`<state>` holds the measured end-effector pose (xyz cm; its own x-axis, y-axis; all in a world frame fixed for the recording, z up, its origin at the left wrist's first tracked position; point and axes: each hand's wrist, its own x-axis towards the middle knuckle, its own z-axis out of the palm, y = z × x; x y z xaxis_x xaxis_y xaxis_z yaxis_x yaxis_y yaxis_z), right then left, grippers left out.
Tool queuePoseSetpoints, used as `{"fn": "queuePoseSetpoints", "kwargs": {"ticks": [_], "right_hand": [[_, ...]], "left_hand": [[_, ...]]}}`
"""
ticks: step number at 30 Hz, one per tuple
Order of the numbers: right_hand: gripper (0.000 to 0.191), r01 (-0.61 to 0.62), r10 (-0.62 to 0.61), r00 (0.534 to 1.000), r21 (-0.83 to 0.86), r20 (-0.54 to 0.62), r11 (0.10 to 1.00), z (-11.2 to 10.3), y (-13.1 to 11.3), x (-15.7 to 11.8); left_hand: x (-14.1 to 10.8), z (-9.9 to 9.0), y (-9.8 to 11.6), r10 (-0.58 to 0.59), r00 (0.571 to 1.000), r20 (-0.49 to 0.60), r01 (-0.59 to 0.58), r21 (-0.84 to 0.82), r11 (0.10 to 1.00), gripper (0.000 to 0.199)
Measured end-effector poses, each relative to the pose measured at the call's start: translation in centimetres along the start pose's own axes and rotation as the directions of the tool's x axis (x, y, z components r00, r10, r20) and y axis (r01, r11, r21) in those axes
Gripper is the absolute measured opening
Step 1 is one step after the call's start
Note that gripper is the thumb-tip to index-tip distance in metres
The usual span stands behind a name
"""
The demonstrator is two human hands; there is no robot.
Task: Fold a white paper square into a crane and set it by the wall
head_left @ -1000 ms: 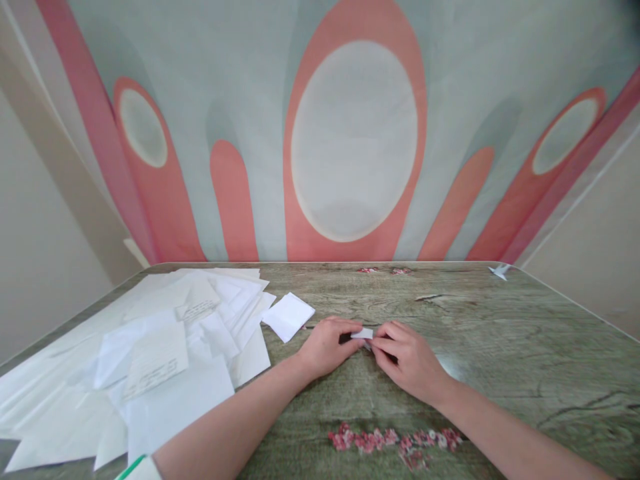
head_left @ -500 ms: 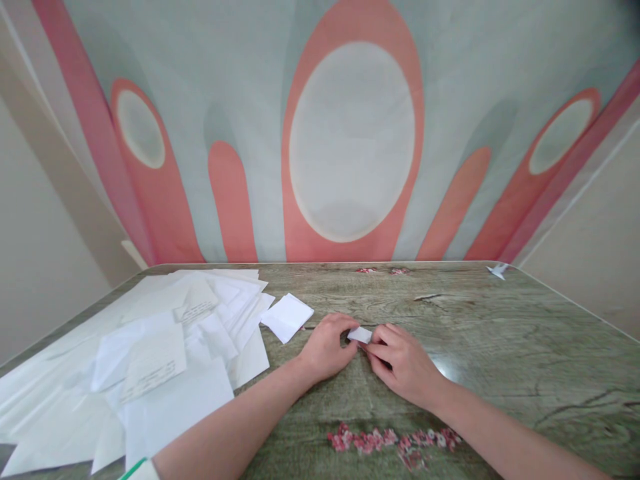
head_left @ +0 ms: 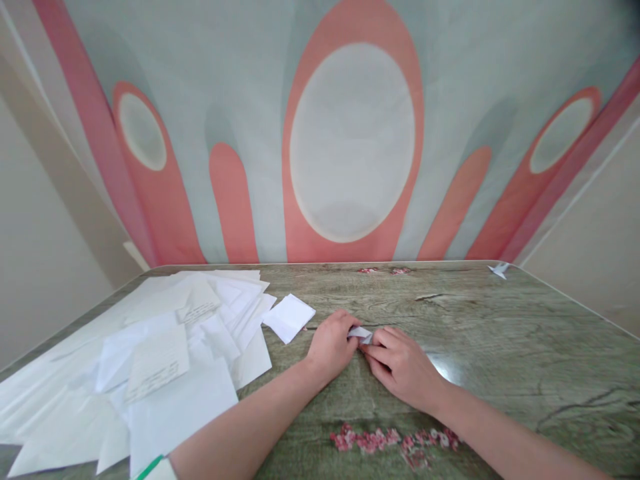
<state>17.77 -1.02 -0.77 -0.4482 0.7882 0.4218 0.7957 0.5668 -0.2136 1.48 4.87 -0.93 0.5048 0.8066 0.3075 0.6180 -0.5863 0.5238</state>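
Note:
A small piece of folded white paper (head_left: 359,332) is held between my two hands, low over the wood-patterned table. My left hand (head_left: 332,343) grips its left end, thumb and fingers pinched together. At the other end, my right hand (head_left: 401,363) pinches the paper with its fingers curled. Part of the paper is hidden behind the fingers, so its full shape cannot be made out. Just to the left of my left hand lies a small stack of white paper squares (head_left: 289,318).
Many loose white sheets (head_left: 183,393) spread over the table's left side, some with print. A small folded paper figure (head_left: 499,269) sits at the far right corner. Behind the table (head_left: 500,333) hangs a grey and pink patterned backdrop (head_left: 350,250). Pink flowers decorate the tabletop.
My left hand's fingers have closed further over the folded paper, covering more of it. The paper's visible face has tilted and looks creased. My right hand has barely moved.

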Motion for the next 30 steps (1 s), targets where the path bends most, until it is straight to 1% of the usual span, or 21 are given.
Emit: {"fn": "queuePoseSetpoints", "kwargs": {"ticks": [1,3,5,7,8,12,16,24,30], "right_hand": [[0.017,-0.02,0.02,0.999,0.017,-0.028,1.0,0.0,0.2,0.0],[0.016,-0.095,0.102,0.989,0.064,-0.105,0.993,0.0,0.8,-0.1],[0.014,-0.19,0.211,0.962,0.132,-0.175,0.973,0.1,1.5,0.0],[0.012,-0.239,0.273,0.947,0.197,-0.172,0.951,0.4,2.3,0.1],[0.012,-0.245,0.282,0.948,0.223,-0.15,0.943,0.5,2.5,0.1],[0.014,-0.232,0.261,0.962,0.263,-0.078,0.936,1.0,2.5,0.4],[0.012,-0.238,0.265,0.961,0.256,-0.077,0.937,1.1,2.0,0.8],[0.021,-0.221,0.247,0.967,0.268,-0.068,0.938,1.2,1.9,1.2],[0.022,-0.234,0.257,0.965,0.283,-0.046,0.93,1.1,1.8,1.1]], "left_hand": [[0.0,0.0,0.0,-0.001,1.0,0.0,0.001,0.0,1.0,0.024],[0.1,0.0,-0.1,-0.01,1.0,-0.002,0.01,-0.006,1.0,0.024],[0.1,0.0,-0.2,-0.026,1.0,-0.005,0.025,-0.015,1.0,0.026],[0.2,0.0,-0.3,-0.043,0.999,-0.01,0.043,-0.023,0.999,0.028],[0.2,0.1,-0.4,-0.05,0.999,-0.012,0.05,-0.025,0.998,0.028],[0.3,0.2,-0.5,-0.07,0.997,-0.013,0.07,-0.021,0.997,0.028],[0.3,0.3,-0.6,-0.078,0.997,-0.017,0.078,-0.016,0.997,0.026],[0.1,0.1,-0.1,-0.08,0.997,-0.023,0.08,0.0,0.997,0.016],[-0.5,-0.4,0.7,-0.052,0.999,-0.011,0.052,0.013,0.999,0.02]]}}
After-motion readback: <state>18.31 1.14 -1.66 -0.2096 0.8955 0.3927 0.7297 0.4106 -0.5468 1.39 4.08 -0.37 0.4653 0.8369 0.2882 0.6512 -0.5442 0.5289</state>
